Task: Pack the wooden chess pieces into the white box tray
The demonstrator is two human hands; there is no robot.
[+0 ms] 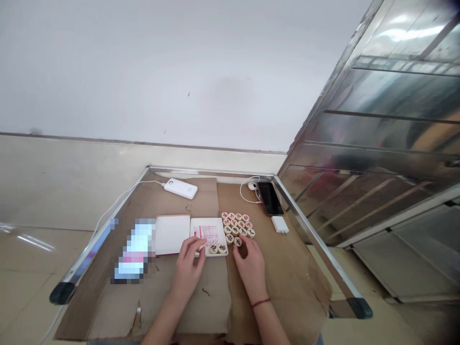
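My left hand is over the near left corner of a shallow white box, thumb and forefinger pinched around something pale and small, mostly hidden. Inside the box lie a folded paper with red grid lines and two black-marked Chinese chess pieces. Just right of the box, my right hand has its thumb and fingers around a black-marked Chinese chess piece at the near end of a group. Red-marked pieces form the far rows, black-marked ones the nearer rows.
The box's open lid lies flat at left, beside a lit, blurred-out screen. Toward the back are a white power bank, a dark phone with a cable, and a white charger. Cardboard covers the metal-framed table.
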